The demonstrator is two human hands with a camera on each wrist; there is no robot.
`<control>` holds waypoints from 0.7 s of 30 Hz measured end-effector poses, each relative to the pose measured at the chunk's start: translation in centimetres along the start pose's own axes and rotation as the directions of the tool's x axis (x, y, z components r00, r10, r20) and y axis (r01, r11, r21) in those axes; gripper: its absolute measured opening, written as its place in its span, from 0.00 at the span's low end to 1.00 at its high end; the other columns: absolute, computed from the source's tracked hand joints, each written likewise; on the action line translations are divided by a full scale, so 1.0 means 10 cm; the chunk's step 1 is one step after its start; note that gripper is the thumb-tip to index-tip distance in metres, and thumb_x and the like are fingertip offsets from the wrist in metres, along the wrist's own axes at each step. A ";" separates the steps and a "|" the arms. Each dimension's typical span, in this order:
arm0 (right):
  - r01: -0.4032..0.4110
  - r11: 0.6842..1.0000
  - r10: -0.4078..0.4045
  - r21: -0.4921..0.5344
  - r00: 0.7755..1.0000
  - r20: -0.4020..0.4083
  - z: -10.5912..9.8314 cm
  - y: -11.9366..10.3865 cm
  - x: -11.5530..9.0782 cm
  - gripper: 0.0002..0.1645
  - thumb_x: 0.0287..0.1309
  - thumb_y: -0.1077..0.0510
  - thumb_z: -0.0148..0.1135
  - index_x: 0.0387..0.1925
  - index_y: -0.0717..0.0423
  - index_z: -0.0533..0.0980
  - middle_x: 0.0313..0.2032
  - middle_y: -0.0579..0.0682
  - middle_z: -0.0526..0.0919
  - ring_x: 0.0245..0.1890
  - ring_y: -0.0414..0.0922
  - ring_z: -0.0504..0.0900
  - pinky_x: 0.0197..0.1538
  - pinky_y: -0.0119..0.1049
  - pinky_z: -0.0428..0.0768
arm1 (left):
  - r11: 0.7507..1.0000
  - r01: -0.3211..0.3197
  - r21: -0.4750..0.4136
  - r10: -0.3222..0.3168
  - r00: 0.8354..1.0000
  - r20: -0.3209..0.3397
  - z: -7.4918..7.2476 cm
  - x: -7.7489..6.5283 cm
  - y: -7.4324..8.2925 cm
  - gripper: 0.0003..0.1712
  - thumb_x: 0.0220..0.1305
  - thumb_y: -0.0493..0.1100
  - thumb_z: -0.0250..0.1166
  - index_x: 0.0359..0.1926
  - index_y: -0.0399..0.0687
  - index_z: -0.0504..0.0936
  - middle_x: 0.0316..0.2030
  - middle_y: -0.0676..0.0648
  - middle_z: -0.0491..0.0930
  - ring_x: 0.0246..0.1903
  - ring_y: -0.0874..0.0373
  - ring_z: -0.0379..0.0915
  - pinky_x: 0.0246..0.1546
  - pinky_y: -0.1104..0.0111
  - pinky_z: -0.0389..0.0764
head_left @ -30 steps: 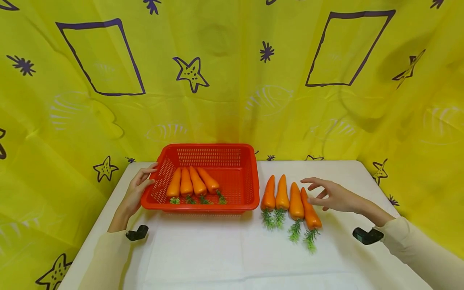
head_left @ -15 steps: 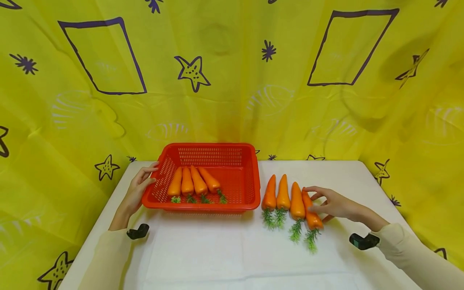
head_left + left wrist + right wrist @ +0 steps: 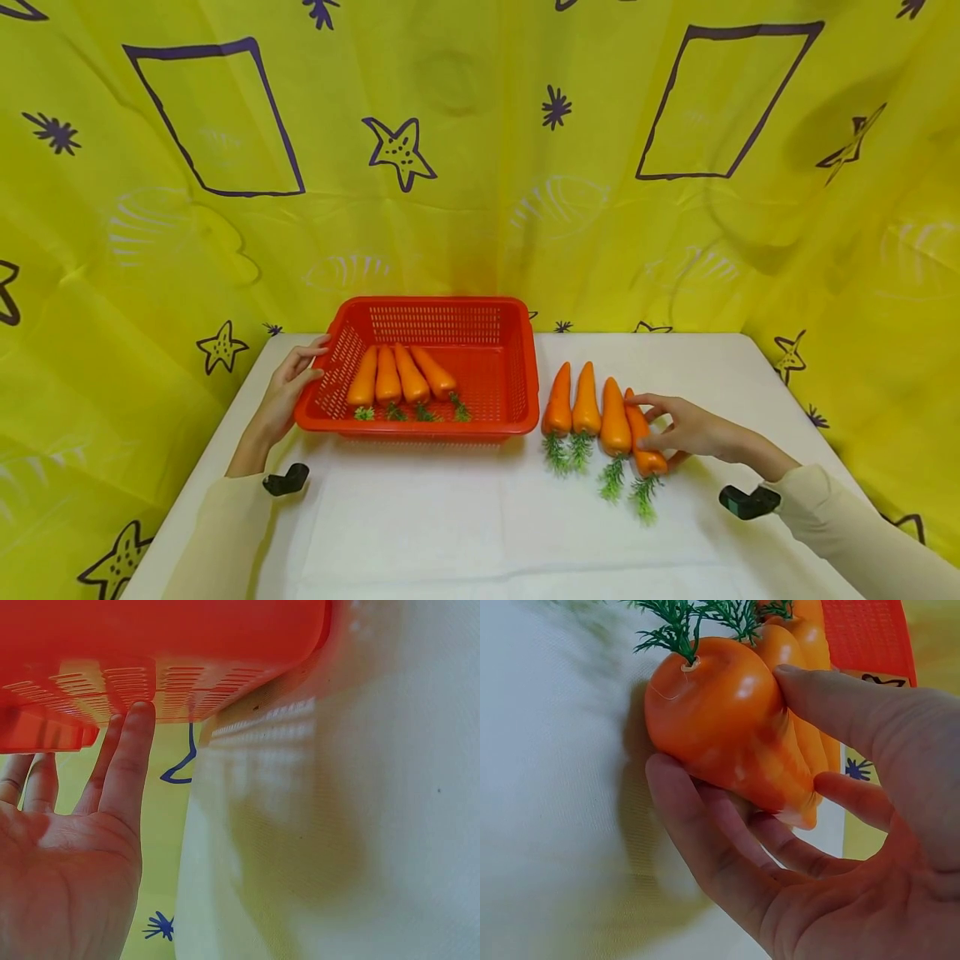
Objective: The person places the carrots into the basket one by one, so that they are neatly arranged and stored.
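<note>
In the head view my left hand (image 3: 281,390) is at the left side of a red plastic basket (image 3: 420,427). Its fingers look fairly straight and touch the basket's slotted wall (image 3: 180,679) and rim in the left wrist view. My right hand (image 3: 693,429) grips the rightmost carrot (image 3: 641,446) of a row on the table. The right wrist view shows the thumb on one side of this carrot (image 3: 712,712) and the fingers curled round the other, green leaves upward. Left of it lie three more carrots (image 3: 615,421), side by side with tips pointing away.
Inside the basket several carrots (image 3: 386,379) lie together on the left, leaves toward the front. The white table (image 3: 450,517) meets a yellow patterned curtain (image 3: 480,208) at the back and sides. A black wrist device (image 3: 750,502) sits on the right sleeve.
My right hand has come down and forward onto the rightmost carrot, and its fingers have closed round it. The left hand and the basket look the same.
</note>
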State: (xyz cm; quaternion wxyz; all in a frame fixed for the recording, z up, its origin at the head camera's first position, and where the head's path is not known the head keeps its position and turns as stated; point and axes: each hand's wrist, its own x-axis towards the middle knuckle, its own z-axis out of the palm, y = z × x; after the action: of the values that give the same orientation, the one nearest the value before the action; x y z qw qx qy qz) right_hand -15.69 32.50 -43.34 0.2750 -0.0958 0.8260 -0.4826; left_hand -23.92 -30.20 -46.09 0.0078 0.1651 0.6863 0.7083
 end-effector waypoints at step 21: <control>-0.007 1.000 0.007 0.014 1.000 -0.022 0.04 0.00 0.02 0.52 0.61 0.59 0.73 0.77 0.67 0.54 0.61 0.76 0.62 0.31 0.53 0.83 0.36 0.49 0.88 | 1.000 -0.007 0.023 0.007 1.000 -0.001 -0.01 0.01 -0.04 0.18 0.79 0.36 0.51 0.64 0.33 0.67 0.79 0.46 0.56 0.74 0.62 0.55 0.58 0.75 0.76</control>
State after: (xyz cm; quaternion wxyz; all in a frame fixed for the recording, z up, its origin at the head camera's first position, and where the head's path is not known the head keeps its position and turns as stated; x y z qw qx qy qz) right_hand -15.68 32.14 -43.58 0.2680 -0.0856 0.8259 -0.4885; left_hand -24.13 -30.29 -46.42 0.0032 0.1673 0.6939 0.7004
